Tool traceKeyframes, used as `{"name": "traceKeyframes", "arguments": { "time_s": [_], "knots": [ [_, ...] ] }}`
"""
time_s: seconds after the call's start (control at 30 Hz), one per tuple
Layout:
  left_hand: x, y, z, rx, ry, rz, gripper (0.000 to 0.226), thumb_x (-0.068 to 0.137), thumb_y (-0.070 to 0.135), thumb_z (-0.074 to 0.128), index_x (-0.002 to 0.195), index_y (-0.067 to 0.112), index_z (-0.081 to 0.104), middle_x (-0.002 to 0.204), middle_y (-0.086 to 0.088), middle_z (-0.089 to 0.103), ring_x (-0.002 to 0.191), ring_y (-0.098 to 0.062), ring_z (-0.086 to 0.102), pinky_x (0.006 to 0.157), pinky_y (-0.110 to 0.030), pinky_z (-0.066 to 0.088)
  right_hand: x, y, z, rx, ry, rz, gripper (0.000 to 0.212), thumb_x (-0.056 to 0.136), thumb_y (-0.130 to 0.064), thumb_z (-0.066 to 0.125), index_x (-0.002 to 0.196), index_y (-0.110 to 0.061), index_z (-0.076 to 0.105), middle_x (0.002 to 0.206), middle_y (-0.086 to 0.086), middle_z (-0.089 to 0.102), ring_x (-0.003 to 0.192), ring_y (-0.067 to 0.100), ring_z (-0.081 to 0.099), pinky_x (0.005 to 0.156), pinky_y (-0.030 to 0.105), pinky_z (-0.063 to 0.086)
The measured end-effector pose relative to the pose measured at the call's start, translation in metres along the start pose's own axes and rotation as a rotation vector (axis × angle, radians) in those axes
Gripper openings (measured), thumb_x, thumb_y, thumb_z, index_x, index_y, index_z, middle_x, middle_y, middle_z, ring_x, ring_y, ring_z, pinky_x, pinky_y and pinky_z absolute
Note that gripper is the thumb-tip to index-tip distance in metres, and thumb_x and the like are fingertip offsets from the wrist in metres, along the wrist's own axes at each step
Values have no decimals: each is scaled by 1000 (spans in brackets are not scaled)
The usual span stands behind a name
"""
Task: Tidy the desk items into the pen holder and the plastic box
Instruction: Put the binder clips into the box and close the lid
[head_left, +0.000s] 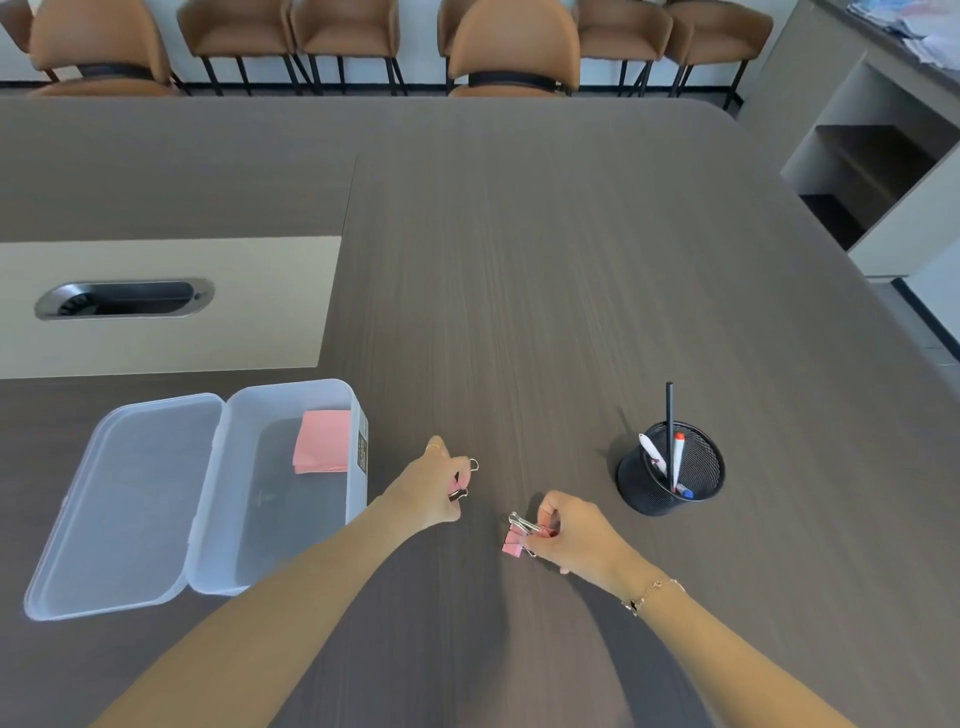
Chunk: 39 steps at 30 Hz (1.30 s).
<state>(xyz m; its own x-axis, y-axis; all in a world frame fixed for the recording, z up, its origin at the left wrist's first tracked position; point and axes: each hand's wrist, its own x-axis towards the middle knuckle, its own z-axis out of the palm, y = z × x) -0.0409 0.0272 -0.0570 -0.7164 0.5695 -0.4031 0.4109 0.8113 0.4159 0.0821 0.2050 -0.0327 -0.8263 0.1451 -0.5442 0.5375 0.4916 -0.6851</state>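
Note:
A clear plastic box stands open at the left, its lid folded out flat. Inside lies a pink pad of sticky notes. A black mesh pen holder at the right holds a black pen, a white pen and a red-capped marker. My left hand is just right of the box and grips a pink binder clip, whose wire handle shows above the fingers. My right hand pinches more pink binder clips low over the table.
The dark wood table stretches ahead, with a beige inset and a metal cable slot at the left. Brown chairs line the far edge. A shelf unit stands at the right.

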Motion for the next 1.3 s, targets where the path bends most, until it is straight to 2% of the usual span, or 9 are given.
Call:
{"name": "traceKeyframes", "arguments": {
  "time_s": [0.2, 0.3, 0.5, 0.73, 0.9, 0.97, 1.03, 1.17, 1.3],
  "knots": [
    [-6, 3, 13, 15, 118, -66, 15, 78, 1, 61, 84, 13, 53, 109, -8, 42, 68, -32, 62, 67, -34, 55, 11, -5, 11, -100, 140, 38, 27, 77, -10, 64, 65, -19, 43, 64, -9, 54, 59, 10, 49, 60, 31, 42],
    [-6, 1, 17, -18, 153, -89, 16, 76, 1, 63, 89, 10, 60, 106, -6, 42, 72, -30, 64, 74, -38, 59, 16, -6, 14, -84, 147, 80, 31, 76, -9, 67, 62, -20, 41, 66, -6, 53, 62, 15, 51, 60, 32, 44],
    [-7, -3, 6, -163, 220, -162, 18, 71, 0, 66, 85, 11, 63, 97, -2, 37, 54, -8, 43, 49, -15, 39, 19, -11, 8, 19, 169, 106, 26, 75, -8, 66, 65, -18, 45, 71, -1, 54, 67, 21, 53, 62, 33, 49],
    [-13, 6, -30, -391, 300, -223, 23, 66, -2, 65, 86, 9, 65, 100, -4, 40, 62, -8, 47, 48, -21, 51, 23, -20, -4, 204, 232, 163, 28, 74, -4, 67, 63, -16, 44, 62, 2, 56, 51, 16, 51, 52, 26, 45],
    [-33, 4, -82, -491, 412, -179, 22, 65, -1, 64, 77, 17, 62, 102, -10, 48, 73, 0, 47, 43, -16, 52, 20, -51, -13, 298, 259, 156, 29, 72, -7, 68, 61, -16, 43, 51, 4, 56, 43, 16, 48, 58, 30, 44],
    [-49, -8, -112, -530, 467, -194, 23, 65, -2, 64, 73, 20, 61, 100, -7, 46, 71, -5, 51, 39, -9, 46, 19, -77, -16, 303, 247, 110, 30, 72, -7, 68, 61, -16, 42, 51, 3, 55, 44, 17, 47, 58, 29, 43],
    [-69, -28, -135, -505, 501, -207, 27, 64, 0, 66, 66, 25, 57, 93, -5, 52, 79, -15, 53, 47, -14, 44, 19, -109, -14, 302, 218, 34, 29, 72, -6, 69, 62, -16, 43, 53, 3, 54, 48, 19, 48, 58, 28, 45],
    [-111, -76, -139, -461, 374, -271, 28, 62, -2, 67, 63, 24, 57, 71, 5, 52, 88, -19, 49, 54, -19, 45, 25, -177, 10, 181, 115, -163, 26, 74, -8, 68, 66, -16, 45, 62, 0, 54, 56, 20, 52, 56, 27, 46],
    [-133, -109, -103, -353, 124, -336, 21, 62, -1, 65, 67, 19, 61, 66, 6, 56, 61, -11, 60, 55, -27, 59, 36, -217, 56, -78, 22, -377, 23, 77, -6, 65, 71, -15, 44, 69, -3, 49, 62, 16, 44, 53, 21, 36]
  ]
}}
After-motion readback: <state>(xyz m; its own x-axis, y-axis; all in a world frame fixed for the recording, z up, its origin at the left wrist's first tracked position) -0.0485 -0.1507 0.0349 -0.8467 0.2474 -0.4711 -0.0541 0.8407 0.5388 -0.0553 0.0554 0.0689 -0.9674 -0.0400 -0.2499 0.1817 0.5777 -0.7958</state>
